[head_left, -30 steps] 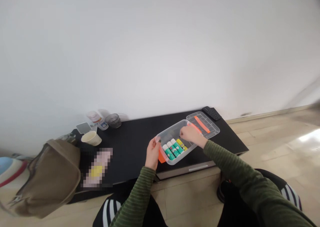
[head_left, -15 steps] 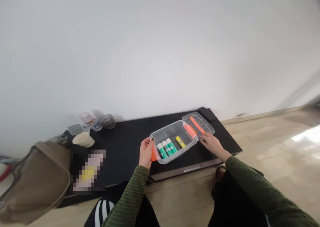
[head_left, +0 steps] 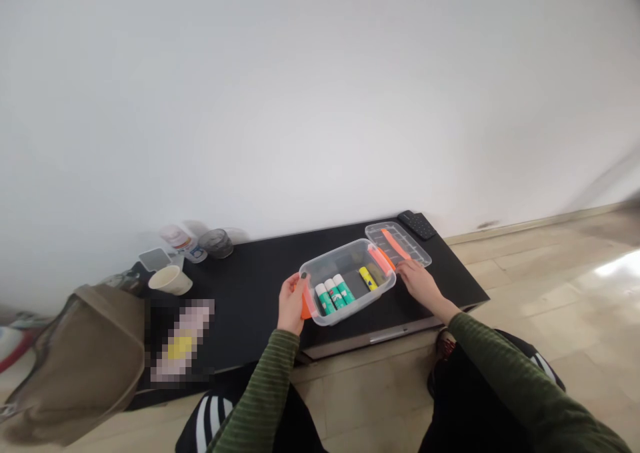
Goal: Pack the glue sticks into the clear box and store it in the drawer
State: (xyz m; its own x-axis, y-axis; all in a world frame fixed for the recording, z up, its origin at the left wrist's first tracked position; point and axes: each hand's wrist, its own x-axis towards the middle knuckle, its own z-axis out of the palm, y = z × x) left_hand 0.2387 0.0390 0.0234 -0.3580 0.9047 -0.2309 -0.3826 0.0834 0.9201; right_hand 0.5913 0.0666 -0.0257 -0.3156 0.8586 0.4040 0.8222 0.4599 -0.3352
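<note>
A clear plastic box (head_left: 325,264) stands uncovered on the black table. My left hand (head_left: 291,304) grips its left end at the orange latch, thumb over the rim. At the opposite end, the fingers of my right hand (head_left: 419,284) are closed at the other orange latch (head_left: 383,258); the fingertips are partly hidden. Inside lie three green-and-white glue sticks (head_left: 335,293) side by side at the left, and a yellow stick (head_left: 369,278) at the right. The clear lid (head_left: 419,252) with its orange handle lies on the table just behind my right hand.
A black keyboard (head_left: 417,225) sits by the wall at the table's right end. Leftward on the table (head_left: 250,286) are a paper cup (head_left: 171,280), a white bottle (head_left: 187,243), a dark glass bowl (head_left: 216,243) and a blurred-out item. A brown bag (head_left: 85,366) stands at the far left.
My right hand has shifted from the lid's edge to the box's right latch. The yellow stick has rolled slightly to the right inside the box. My left hand keeps its grip.
</note>
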